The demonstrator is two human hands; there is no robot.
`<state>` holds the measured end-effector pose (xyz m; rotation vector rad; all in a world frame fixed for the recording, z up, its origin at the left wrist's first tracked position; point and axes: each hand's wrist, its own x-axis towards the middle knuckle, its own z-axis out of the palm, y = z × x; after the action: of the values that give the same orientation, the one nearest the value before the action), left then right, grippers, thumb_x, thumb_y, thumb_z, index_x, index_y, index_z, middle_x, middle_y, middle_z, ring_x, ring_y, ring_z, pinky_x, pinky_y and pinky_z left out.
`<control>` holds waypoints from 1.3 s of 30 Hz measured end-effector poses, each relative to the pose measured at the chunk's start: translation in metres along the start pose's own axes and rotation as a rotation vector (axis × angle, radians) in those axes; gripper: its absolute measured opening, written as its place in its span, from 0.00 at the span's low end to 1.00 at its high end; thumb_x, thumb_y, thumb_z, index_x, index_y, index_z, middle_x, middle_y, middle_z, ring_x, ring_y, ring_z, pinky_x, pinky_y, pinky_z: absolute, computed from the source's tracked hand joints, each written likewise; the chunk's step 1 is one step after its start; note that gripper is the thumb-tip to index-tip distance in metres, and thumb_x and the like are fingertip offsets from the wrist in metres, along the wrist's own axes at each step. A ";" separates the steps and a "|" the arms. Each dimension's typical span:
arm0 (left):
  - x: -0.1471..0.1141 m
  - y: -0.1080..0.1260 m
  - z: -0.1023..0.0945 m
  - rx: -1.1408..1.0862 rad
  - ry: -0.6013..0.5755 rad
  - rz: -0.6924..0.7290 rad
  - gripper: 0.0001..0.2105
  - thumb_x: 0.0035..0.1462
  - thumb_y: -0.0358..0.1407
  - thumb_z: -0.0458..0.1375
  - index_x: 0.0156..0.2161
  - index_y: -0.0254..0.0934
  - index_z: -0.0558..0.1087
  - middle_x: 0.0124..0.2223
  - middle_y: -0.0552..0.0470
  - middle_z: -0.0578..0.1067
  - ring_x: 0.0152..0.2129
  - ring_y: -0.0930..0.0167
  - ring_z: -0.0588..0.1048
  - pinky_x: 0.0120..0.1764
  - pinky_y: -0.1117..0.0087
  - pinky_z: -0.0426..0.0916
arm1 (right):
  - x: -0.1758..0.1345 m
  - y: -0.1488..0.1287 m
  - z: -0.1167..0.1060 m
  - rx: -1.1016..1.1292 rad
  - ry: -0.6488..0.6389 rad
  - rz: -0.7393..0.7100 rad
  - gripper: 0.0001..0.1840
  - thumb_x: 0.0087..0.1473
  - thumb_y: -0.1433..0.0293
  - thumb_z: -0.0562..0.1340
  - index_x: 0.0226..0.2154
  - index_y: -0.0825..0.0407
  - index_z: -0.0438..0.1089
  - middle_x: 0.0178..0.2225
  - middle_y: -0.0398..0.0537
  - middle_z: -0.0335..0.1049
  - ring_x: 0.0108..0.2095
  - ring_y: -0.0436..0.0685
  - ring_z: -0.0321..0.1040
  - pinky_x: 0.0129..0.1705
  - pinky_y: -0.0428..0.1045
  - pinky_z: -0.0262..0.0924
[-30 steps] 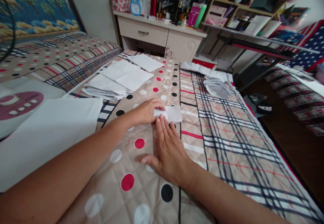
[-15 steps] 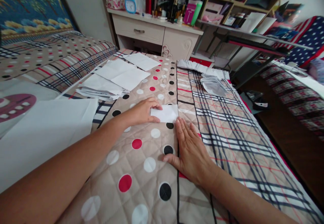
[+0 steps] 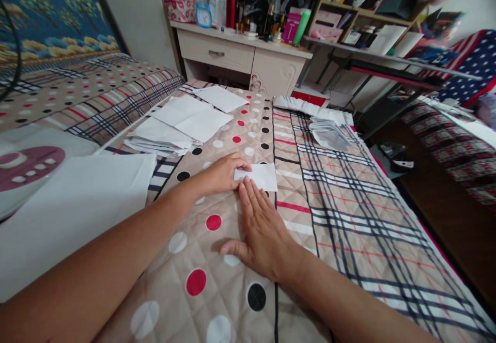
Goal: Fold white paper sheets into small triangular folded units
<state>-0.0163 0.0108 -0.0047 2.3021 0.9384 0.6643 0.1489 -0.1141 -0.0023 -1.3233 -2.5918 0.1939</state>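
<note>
A small folded piece of white paper (image 3: pixel 263 177) lies flat on the quilted bedspread (image 3: pixel 182 281). My left hand (image 3: pixel 222 173) grips its left end, with the fingers curled over the upper corner. The left thumb is partly hidden by my right fingers. My right hand (image 3: pixel 267 229) lies palm down, its fingers stretched out and their tips on the paper's lower edge near the left hand. The right thumb points off to the left, over the bedspread.
At the far left of the bed lies a stack of white paper sheets (image 3: pixel 194 121). Nearer, a large white sheet (image 3: pixel 89 203) covers a printed plastic bag (image 3: pixel 31 167). A small bundle of folded papers (image 3: pixel 329 132) sits far right. Behind stands a dresser (image 3: pixel 217 51).
My right hand has slid left along the paper's lower edge, from its right corner to close beside the left hand. The left hand keeps its hold. The view has shifted slightly.
</note>
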 end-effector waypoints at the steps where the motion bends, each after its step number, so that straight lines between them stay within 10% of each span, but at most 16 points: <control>1: 0.000 0.001 0.000 -0.001 -0.006 -0.005 0.15 0.46 0.27 0.64 0.43 0.34 0.74 0.44 0.47 0.72 0.45 0.66 0.72 0.50 0.65 0.66 | -0.004 0.006 0.000 -0.010 0.000 0.006 0.61 0.52 0.37 0.49 0.65 0.74 0.46 0.66 0.76 0.42 0.68 0.73 0.37 0.66 0.66 0.44; 7: 0.001 0.003 0.000 0.007 -0.012 -0.051 0.18 0.45 0.34 0.69 0.43 0.35 0.74 0.45 0.47 0.72 0.43 0.65 0.72 0.48 0.64 0.66 | -0.024 0.047 -0.029 -0.189 0.047 0.196 0.50 0.53 0.41 0.53 0.60 0.68 0.59 0.63 0.74 0.53 0.64 0.75 0.51 0.60 0.65 0.53; 11: 0.002 0.002 0.000 -0.002 -0.006 -0.048 0.18 0.43 0.32 0.70 0.41 0.35 0.74 0.44 0.47 0.72 0.43 0.65 0.72 0.47 0.64 0.67 | 0.009 0.064 -0.049 -0.081 0.045 0.482 0.25 0.61 0.52 0.53 0.44 0.54 0.74 0.41 0.60 0.77 0.40 0.67 0.74 0.41 0.57 0.64; 17: 0.002 0.000 0.001 -0.057 0.022 -0.079 0.19 0.40 0.32 0.70 0.41 0.35 0.75 0.43 0.47 0.73 0.41 0.64 0.72 0.45 0.64 0.67 | 0.063 0.091 -0.036 0.371 0.258 0.640 0.21 0.49 0.60 0.66 0.43 0.55 0.72 0.33 0.53 0.76 0.30 0.57 0.71 0.29 0.48 0.59; 25: 0.001 -0.004 0.003 -0.126 0.060 -0.064 0.21 0.38 0.34 0.72 0.40 0.36 0.76 0.43 0.48 0.73 0.39 0.65 0.72 0.44 0.63 0.68 | 0.060 0.109 -0.017 0.974 0.214 0.637 0.13 0.33 0.66 0.73 0.21 0.52 0.70 0.16 0.41 0.68 0.16 0.49 0.60 0.17 0.44 0.48; 33: 0.001 0.000 0.004 -0.639 0.504 -0.252 0.33 0.48 0.43 0.67 0.57 0.36 0.63 0.52 0.41 0.71 0.42 0.67 0.73 0.41 0.66 0.70 | 0.061 0.097 -0.017 1.324 0.639 0.695 0.16 0.36 0.63 0.72 0.28 0.52 0.71 0.25 0.45 0.76 0.22 0.53 0.69 0.22 0.46 0.61; 39: 0.002 0.022 0.012 -0.776 0.260 -0.318 0.20 0.45 0.42 0.69 0.41 0.32 0.76 0.39 0.44 0.80 0.35 0.66 0.77 0.40 0.65 0.71 | 0.065 0.079 -0.017 1.307 0.771 0.579 0.13 0.42 0.64 0.71 0.30 0.53 0.71 0.28 0.46 0.75 0.26 0.52 0.69 0.29 0.47 0.64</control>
<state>0.0027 -0.0044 0.0019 1.3774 0.9186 0.9868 0.1783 -0.0145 0.0062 -1.1367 -0.9478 0.9966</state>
